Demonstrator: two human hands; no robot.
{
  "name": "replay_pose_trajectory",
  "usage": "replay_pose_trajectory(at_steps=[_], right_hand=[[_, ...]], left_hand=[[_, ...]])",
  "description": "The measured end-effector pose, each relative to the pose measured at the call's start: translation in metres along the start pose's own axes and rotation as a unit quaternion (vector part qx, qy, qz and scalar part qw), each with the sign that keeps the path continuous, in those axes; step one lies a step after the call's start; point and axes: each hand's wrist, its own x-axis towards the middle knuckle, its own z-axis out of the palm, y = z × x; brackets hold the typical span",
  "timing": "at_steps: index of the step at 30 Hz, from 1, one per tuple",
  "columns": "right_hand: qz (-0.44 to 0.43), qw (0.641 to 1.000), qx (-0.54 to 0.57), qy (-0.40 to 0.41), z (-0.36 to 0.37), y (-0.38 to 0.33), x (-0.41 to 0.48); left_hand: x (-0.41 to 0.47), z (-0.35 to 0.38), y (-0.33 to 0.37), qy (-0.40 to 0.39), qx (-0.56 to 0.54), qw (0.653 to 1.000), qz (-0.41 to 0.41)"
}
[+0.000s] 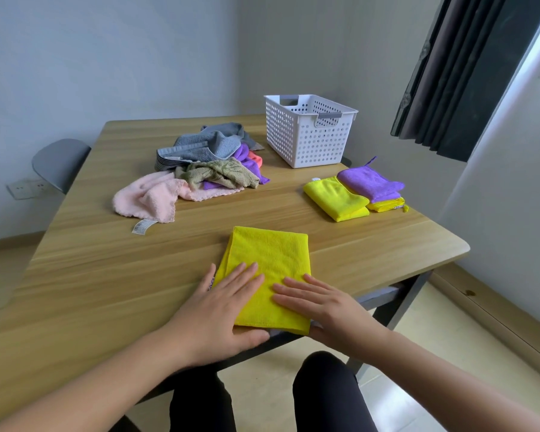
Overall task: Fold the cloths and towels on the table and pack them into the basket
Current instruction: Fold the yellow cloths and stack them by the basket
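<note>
A folded yellow cloth (270, 260) lies near the front edge of the wooden table (106, 275). My left hand (223, 310) rests flat on its near left part, fingers straight. My right hand (318, 302) lies flat on its near right part, thumb at the cloth's front edge. A white perforated basket (309, 132) stands at the far right of the table. Beside it lie a folded yellow cloth (335, 198) and a folded purple cloth (370, 183) on top of another yellow one. A loose pile (206, 163) of grey, pink, olive, purple and coral cloths sits at the back middle.
A grey chair back (60, 163) shows past the table's left edge. A dark curtain (468, 73) hangs at the right by the wall. My legs in dark trousers (325, 397) are under the table's front edge.
</note>
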Motion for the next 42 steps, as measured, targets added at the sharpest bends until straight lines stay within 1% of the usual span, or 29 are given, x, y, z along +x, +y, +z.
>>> replay_pose_trajectory(at_steps=[1,2,4,6,8,10,11,13,15,17,19,22,23,25,28,30,31,32,33,34,35,36,37,38,39,40,41,42], right_hand=[[0.002,1.000,0.007,0.016,0.000,-0.001,-0.002],[0.008,0.999,0.018,0.036,0.000,-0.002,-0.005],[0.041,0.994,0.065,0.074,-0.001,-0.005,-0.010],[0.115,0.980,0.139,0.085,-0.007,-0.009,-0.014],[0.183,0.955,0.208,0.103,-0.017,-0.011,-0.012],[0.200,0.935,0.254,0.147,-0.026,-0.011,-0.008],[0.200,0.929,0.263,0.166,-0.029,-0.012,-0.004],[0.215,0.916,0.280,0.191,-0.032,-0.012,0.005],[0.259,0.897,0.291,0.210,-0.032,-0.012,0.016],[0.326,0.874,0.280,0.226,-0.030,-0.008,0.032],[0.401,0.858,0.241,0.212,-0.030,-0.003,0.050],[0.497,0.852,0.120,0.117,-0.029,0.005,0.075],[0.515,0.849,0.081,0.089,-0.028,0.007,0.081],[0.528,0.847,0.026,0.058,-0.024,0.011,0.088],[0.527,0.849,-0.037,0.030,-0.022,0.014,0.093],[0.521,0.850,-0.077,0.006,-0.023,0.015,0.095],[0.516,0.850,-0.106,-0.005,-0.023,0.015,0.096],[0.500,0.854,-0.142,-0.001,-0.024,0.015,0.096],[0.465,0.864,-0.192,0.021,-0.024,0.018,0.094],[0.411,0.878,-0.239,0.051,-0.023,0.020,0.092],[0.345,0.898,-0.259,0.089,-0.022,0.023,0.090],[0.269,0.924,-0.244,0.123,-0.020,0.025,0.087],[0.198,0.948,-0.205,0.142,-0.017,0.028,0.083],[0.148,0.969,-0.150,0.132,-0.017,0.029,0.079],[0.118,0.983,-0.089,0.105,-0.017,0.028,0.074],[0.111,0.992,-0.032,0.055,-0.019,0.026,0.069],[0.111,0.994,0.006,-0.015,-0.018,0.024,0.064],[0.115,0.990,0.014,-0.085,-0.019,0.022,0.060]], left_hand=[[-0.003,0.002,0.000,0.015,0.020,1.000,0.015],[-0.006,0.003,0.001,0.013,0.036,0.999,0.022],[-0.008,0.003,0.002,0.017,0.044,0.998,0.038],[-0.011,0.000,0.003,0.030,-0.004,0.998,0.055],[-0.013,-0.005,-0.001,0.061,-0.109,0.990,0.062],[-0.016,-0.012,-0.003,0.057,-0.227,0.972,0.032],[-0.016,-0.015,-0.004,0.075,-0.267,0.961,0.009],[-0.010,-0.020,-0.006,0.118,-0.321,0.939,-0.048],[0.003,-0.023,-0.009,0.150,-0.351,0.918,-0.112],[0.021,-0.020,-0.012,0.167,-0.366,0.897,-0.184],[0.037,-0.018,-0.013,0.167,-0.353,0.885,-0.254],[0.057,-0.018,-0.014,0.166,-0.323,0.871,-0.332],[0.064,-0.018,-0.015,0.157,-0.304,0.871,-0.353],[0.074,-0.016,-0.017,0.138,-0.243,0.884,-0.375],[0.084,-0.018,-0.014,0.103,-0.147,0.901,-0.394],[0.088,-0.021,-0.007,0.097,-0.093,0.908,-0.397],[0.087,-0.023,-0.005,0.106,-0.056,0.914,-0.389],[0.085,-0.022,-0.005,0.147,-0.001,0.921,-0.360],[0.084,-0.020,-0.008,0.189,0.057,0.932,-0.305],[0.082,-0.018,-0.010,0.225,0.102,0.939,-0.238],[0.082,-0.015,-0.015,0.254,0.129,0.946,-0.154],[0.081,-0.011,-0.019,0.253,0.129,0.956,-0.072],[0.078,-0.008,-0.023,0.244,0.108,0.964,-0.012],[0.074,-0.007,-0.025,0.220,0.067,0.973,0.014],[0.069,-0.007,-0.026,0.187,0.016,0.982,0.008],[0.063,-0.006,-0.027,0.142,-0.016,0.990,-0.012],[0.057,-0.004,-0.029,0.086,-0.026,0.996,-0.028],[0.051,-0.002,-0.031,0.027,-0.022,0.999,-0.027]])
